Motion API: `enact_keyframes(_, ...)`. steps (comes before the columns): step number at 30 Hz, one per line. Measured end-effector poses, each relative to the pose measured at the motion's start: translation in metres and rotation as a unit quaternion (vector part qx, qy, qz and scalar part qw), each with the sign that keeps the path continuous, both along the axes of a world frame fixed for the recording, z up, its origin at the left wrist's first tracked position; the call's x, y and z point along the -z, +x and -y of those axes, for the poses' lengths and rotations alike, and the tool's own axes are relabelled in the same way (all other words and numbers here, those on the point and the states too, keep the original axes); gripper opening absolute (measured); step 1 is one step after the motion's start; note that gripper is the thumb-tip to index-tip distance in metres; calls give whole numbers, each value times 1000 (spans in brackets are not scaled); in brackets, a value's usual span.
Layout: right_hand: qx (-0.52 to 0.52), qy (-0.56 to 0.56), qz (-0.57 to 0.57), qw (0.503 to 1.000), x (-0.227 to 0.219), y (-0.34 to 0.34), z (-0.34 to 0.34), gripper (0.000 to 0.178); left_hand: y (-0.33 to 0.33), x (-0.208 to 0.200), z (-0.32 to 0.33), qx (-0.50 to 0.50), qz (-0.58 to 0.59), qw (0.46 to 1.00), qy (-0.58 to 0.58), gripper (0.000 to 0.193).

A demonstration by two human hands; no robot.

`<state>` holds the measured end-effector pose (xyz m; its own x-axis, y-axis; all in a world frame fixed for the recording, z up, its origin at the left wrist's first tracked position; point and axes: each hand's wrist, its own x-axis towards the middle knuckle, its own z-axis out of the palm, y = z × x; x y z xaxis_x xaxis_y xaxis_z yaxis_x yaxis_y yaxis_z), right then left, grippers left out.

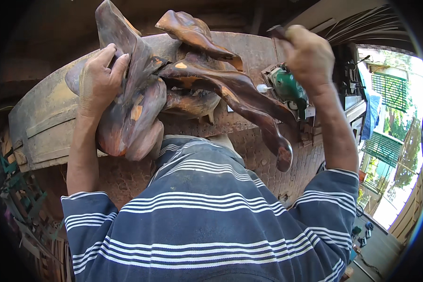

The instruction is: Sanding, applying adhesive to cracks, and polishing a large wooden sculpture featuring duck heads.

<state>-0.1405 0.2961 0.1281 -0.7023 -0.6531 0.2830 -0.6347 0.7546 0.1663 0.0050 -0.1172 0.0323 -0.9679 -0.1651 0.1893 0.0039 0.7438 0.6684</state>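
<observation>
A large carved piece of driftwood-like wood (211, 84), brown and polished in places with pale orange patches, lies across the workbench. My left hand (101, 77) is closed round the edge of its upright greyish lobe at the left, thumb on the near face. Lifted at the right, apart from the wood, my right hand (308, 56) is closed on a small dark piece (278, 33). Only the end of that piece shows past the fingers, so its kind is unclear. Just below the right hand sits a green power tool (289, 84) on the bench.
The worn wooden workbench (47, 122) curves across the view. A small white nozzle (263, 88) shows beside the green tool. Thin strips (371, 26) are stacked at upper right, near a bright opening with green grilles (390, 89). Scrap pieces (23, 192) lie at lower left.
</observation>
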Motion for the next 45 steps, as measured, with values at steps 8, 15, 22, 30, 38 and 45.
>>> enact_keyframes(8,264,-336,382,819,87,67,-181,24,-5,10,1,-20,-70,991,-115,30)
enact_keyframes(15,299,-240,496,779,268,146,-226,35,-8,3,10,-29,114,947,-300,32)
enact_keyframes(22,191,-230,239,924,313,133,-203,46,64,-4,-15,-133,89,937,-310,35)
enact_keyframes(30,-51,-109,267,956,365,103,-132,73,55,-5,-32,-188,114,921,-321,44)
enact_keyframes(38,7,-206,413,887,350,94,-150,45,58,-9,-24,-191,91,953,-219,41)
enact_keyframes(45,172,-351,284,876,195,177,-209,29,55,-15,-33,-84,-144,970,-176,42)
